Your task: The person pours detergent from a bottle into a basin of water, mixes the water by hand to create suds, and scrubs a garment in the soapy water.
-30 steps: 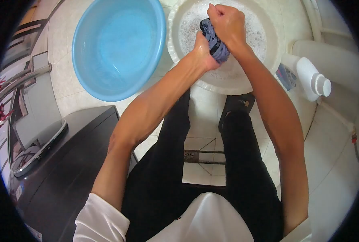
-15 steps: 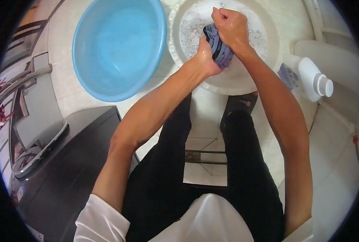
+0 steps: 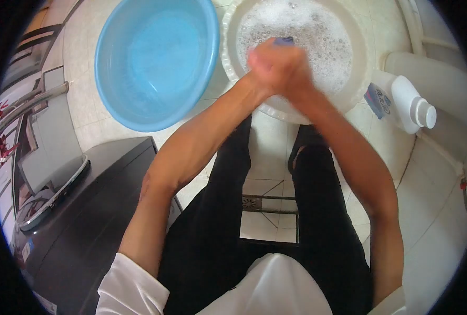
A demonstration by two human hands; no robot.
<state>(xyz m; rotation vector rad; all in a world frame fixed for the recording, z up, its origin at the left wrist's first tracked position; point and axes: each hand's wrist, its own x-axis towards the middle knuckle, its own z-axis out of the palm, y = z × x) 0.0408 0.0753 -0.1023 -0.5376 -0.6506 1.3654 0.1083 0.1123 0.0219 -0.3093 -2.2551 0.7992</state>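
Note:
A purple-grey garment point(image 3: 284, 41) is bunched between my hands, only a small bit of it showing above the knuckles. My right hand point(image 3: 288, 63) is closed over it and smeared by motion. My left hand point(image 3: 263, 79) lies against the right, closed on the same garment and largely covered. Both are over the near part of a cream basin point(image 3: 228, 63) with a scalloped rim. Foamy, bubbly water point(image 3: 323, 47) fills that basin.
A blue basin point(image 3: 157, 113) stands to the left, holding clear-looking water. At right is a white bottle point(image 3: 407, 102) with a white cap. A dark, glossy surface point(image 3: 97, 210) lies at lower left. Between my legs a floor drain point(image 3: 252, 203) shows.
My hands have come together, the right moving down and left over the left hand. The garment, broadly visible before, is now mostly hidden. The view has shifted slightly.

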